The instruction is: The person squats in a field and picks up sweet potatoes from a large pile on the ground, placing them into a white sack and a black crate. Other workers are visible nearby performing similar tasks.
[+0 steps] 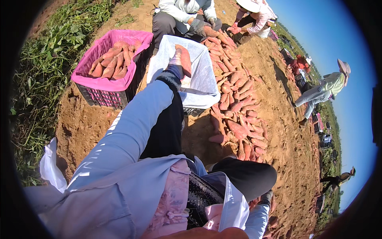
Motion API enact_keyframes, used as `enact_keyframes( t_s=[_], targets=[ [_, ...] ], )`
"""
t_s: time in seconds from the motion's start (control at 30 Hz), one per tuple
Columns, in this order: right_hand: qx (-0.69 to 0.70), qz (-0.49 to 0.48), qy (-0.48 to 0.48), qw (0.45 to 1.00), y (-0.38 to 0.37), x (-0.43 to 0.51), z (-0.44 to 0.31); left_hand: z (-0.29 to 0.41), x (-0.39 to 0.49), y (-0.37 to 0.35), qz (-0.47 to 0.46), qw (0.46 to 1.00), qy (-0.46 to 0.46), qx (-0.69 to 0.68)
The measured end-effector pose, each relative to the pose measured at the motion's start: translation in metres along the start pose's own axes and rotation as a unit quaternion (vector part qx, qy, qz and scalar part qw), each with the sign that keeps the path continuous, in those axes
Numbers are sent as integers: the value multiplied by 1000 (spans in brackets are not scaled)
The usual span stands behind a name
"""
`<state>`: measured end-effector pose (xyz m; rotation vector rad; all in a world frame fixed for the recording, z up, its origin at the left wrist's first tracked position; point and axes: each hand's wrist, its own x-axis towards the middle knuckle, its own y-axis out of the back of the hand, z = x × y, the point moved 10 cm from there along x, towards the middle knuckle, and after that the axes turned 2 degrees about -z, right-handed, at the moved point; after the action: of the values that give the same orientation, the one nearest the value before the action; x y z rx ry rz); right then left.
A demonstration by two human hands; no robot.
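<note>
My left hand (176,63), in a pale glove with a dark knitted cuff, grips a large reddish sweet potato (186,61). It reaches over a crate lined with white sheeting (200,100); how much lies in that crate is mostly hidden. Beside my right knee, my gloved right hand (266,197) is low among sweet potatoes on the ground, partly behind my leg, so its fingers cannot be made out. A long heap of sweet potatoes (238,101) runs along the soil to the right of the white-lined crate.
A black plastic crate with pink lining (103,85) holds several sweet potatoes at left. Green vines (53,65) border the soil. Across the crate a person (188,18) crouches holding a sweet potato; another person (256,18) bends beside the heap. Others walk at right.
</note>
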<state>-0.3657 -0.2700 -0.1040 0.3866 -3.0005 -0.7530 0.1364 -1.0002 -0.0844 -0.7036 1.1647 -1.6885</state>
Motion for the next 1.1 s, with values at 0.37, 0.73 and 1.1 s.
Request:
enact_keyframes(
  t_s=[0.37,0.73,1.1],
  targets=[
    [-5,-133,205,970,-102,10,-209,-4,-68,-70,116,963,124,208],
    [-129,-306,134,934,-187,25,-168,-47,69,51,181,838,128,498],
    [-180,-294,-14,939,-202,42,-142,-175,120,242,88,537,277,792]
  ],
)
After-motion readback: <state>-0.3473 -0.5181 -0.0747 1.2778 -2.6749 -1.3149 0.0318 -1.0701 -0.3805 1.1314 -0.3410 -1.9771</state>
